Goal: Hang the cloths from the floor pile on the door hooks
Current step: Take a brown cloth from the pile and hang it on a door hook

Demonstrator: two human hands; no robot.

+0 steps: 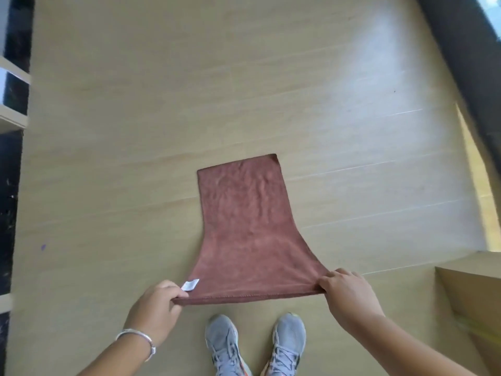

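Two hands: both mine, both closed in a pinch on one cloth, none free.
Item: brown cloth, a single towel-like piece with a white tag near its left top corner.
Position of item: held up by its near edge in front of me, the rest falling away over the wooden floor; I cannot tell whether the far end touches the floor.
Long axis: runs away from me, from the held edge to the far end; the held edge lies crosswise, stretched taut between the hands.
Left hand: fingers and thumb shut on the left corner, just beside the tag; a bracelet on the wrist.
Right hand: fingers curled shut on the right corner, the fabric bunching at the grip.
Nearer hand: neither, I judge; each holds its own corner.
Below: my grey shoes, under the held edge.
Door hooks: not in view.
Floor pile: not in view.
Next move, as I judge it: turn towards the hooks with the top edge kept level.
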